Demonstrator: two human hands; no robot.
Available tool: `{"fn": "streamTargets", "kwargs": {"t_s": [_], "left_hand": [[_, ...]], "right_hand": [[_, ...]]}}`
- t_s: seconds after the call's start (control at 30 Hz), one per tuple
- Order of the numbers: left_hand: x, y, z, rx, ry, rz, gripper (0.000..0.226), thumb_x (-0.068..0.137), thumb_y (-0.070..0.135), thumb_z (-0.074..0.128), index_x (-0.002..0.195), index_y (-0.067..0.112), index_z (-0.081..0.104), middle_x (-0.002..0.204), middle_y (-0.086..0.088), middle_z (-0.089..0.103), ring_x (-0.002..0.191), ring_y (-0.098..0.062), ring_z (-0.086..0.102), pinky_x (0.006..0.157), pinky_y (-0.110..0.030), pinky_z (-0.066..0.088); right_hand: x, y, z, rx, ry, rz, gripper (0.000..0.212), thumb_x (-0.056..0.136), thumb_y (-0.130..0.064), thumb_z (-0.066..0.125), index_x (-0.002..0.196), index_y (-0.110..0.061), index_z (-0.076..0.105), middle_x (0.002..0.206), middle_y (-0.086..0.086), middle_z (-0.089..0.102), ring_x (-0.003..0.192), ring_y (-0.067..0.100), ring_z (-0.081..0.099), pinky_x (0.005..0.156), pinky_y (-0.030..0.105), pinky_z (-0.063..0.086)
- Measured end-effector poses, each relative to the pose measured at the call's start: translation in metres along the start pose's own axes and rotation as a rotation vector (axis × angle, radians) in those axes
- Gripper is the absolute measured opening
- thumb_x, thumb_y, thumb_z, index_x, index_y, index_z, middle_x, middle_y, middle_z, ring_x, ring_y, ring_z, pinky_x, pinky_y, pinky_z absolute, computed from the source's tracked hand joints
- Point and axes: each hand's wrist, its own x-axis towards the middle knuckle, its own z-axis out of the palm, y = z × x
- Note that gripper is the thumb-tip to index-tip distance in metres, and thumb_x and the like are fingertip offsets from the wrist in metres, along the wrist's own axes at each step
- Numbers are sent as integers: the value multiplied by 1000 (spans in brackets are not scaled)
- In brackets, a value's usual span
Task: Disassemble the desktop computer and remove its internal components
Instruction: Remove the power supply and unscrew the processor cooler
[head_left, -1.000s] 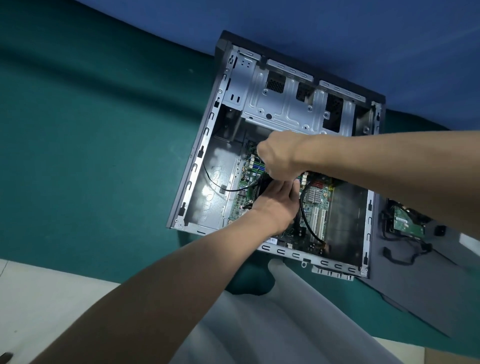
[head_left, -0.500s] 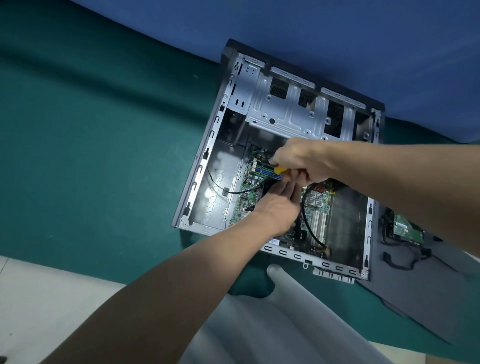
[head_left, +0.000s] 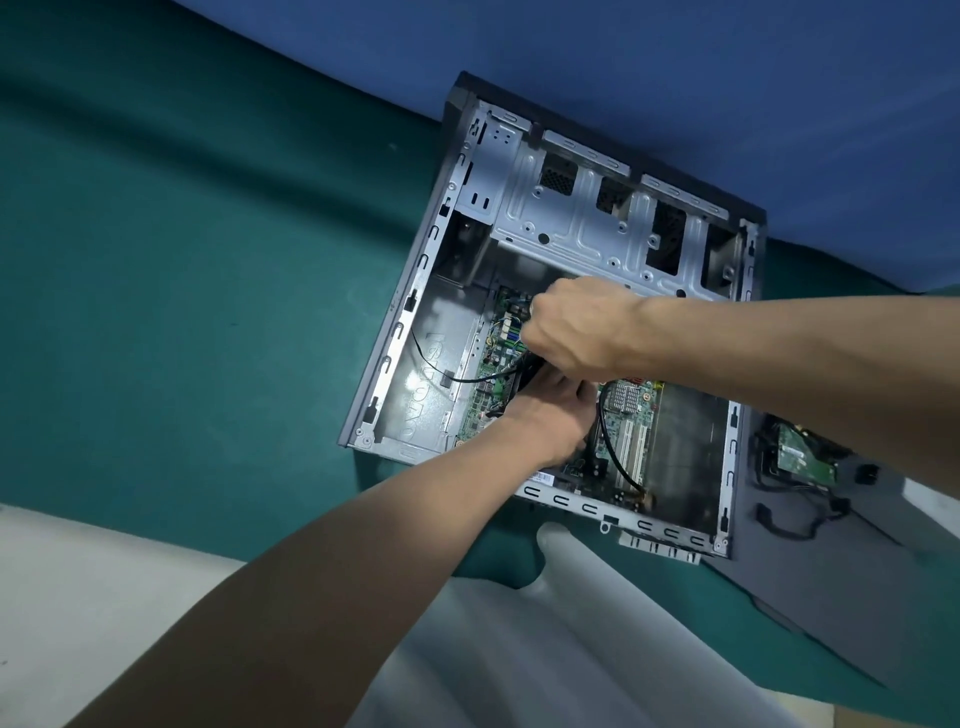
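The desktop case (head_left: 410, 332) lies open on its side on a green cloth. Its green motherboard (head_left: 631, 447) sits in the bottom, below the silver drive cage (head_left: 582, 223). My right hand (head_left: 576, 327) is curled into a fist above a black cooler block (head_left: 524, 376) in the middle of the board; what it grips is hidden inside the fist. Coming in from below, my left hand (head_left: 550, 415) lays fairly straight fingers against the near side of that block, just under my right hand. A black cable (head_left: 615, 457) loops across the board.
The removed dark side panel (head_left: 831, 571) lies right of the case. A hard drive with a green board (head_left: 808, 460) and loose black cables rest on it. Green cloth (head_left: 208, 260) stretches to the left. A blue backdrop rises behind the case.
My right hand showed a yellow tool handle half a second ago; it has shifted left and turned over the cooler block, hiding the handle. My left hand stays on the block.
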Motion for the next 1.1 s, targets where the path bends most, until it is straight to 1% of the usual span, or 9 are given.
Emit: {"fn": "streamTargets", "kwargs": {"t_s": [0.1, 0.2, 0.33, 0.47, 0.6, 0.7, 0.83, 0.97, 1.1], "left_hand": [[-1, 0, 1, 19, 30, 0, 83, 95, 34, 57, 149, -4, 7, 157, -18, 9, 146, -32, 7, 121, -41, 7], [-3, 0, -1, 73, 38, 3, 90, 95, 37, 54, 149, -8, -2, 158, -22, 1, 147, -34, -2, 121, -41, 3], [-6, 0, -3, 29, 28, -8, 87, 97, 27, 54, 149, -7, -6, 157, -26, -8, 147, -35, -7, 120, -39, 0], [-5, 0, -4, 77, 17, -1, 86, 99, 31, 50, 147, -10, -8, 156, -29, -12, 146, -38, -12, 120, -42, -1], [-2, -1, -1, 90, -3, 24, 87, 100, 37, 46, 147, -11, -10, 156, -29, -13, 146, -37, -13, 120, -42, -1], [-1, 0, 1, 22, 13, 15, 91, 97, 33, 53, 147, -10, -9, 157, -25, -6, 147, -36, -5, 121, -42, 3], [1, -1, 4, -143, 23, -22, 56, 98, 11, 50, 145, 0, 22, 148, -15, 31, 130, -28, 41, 100, -37, 39], [0, 0, 3, -133, 27, -27, 54, 94, 7, 54, 141, -1, 29, 148, -15, 29, 128, -28, 41, 102, -37, 39], [0, -1, 1, -38, 17, -6, 83, 94, 22, 59, 148, -8, 3, 155, -20, 9, 144, -35, 10, 119, -40, 15]], "right_hand": [[3, 2, 2, 230, 20, 165, 37, 86, -5, 57, 55, -9, 37, 53, 7, 46, 46, 18, 46, 37, 23, 31], [6, -1, 0, 581, -53, 436, 38, 88, -24, 65, 59, -7, 50, 53, 4, 52, 43, 15, 47, 37, 21, 31], [14, -1, -3, 1271, -378, 889, 27, 99, -9, 37, 108, 6, 57, 71, 9, 52, 36, 10, 29, 27, 14, 21], [21, -2, -4, 1100, -384, 808, 27, 100, -8, 37, 112, 8, 56, 104, 20, 61, 68, 21, 55, 51, 27, 51], [15, 5, -5, 416, -190, 412, 25, 94, -16, 51, 70, -8, 52, 66, 4, 53, 55, 15, 46, 45, 26, 33], [10, 5, -10, 20, -134, 125, 34, 92, -19, 50, 61, -17, 36, 61, 4, 46, 53, 18, 46, 42, 24, 30], [9, -5, -4, -358, -24, -182, 39, 98, -21, 36, 61, -9, 38, 51, 4, 40, 44, 19, 43, 47, 29, 38], [7, -3, 1, -250, 41, -142, 33, 93, -16, 42, 61, -7, 41, 50, 3, 38, 49, 23, 47, 47, 29, 38], [12, 0, 2, 397, -6, 254, 27, 81, -12, 59, 55, -10, 50, 51, 3, 49, 53, 23, 51, 43, 25, 39]]}}
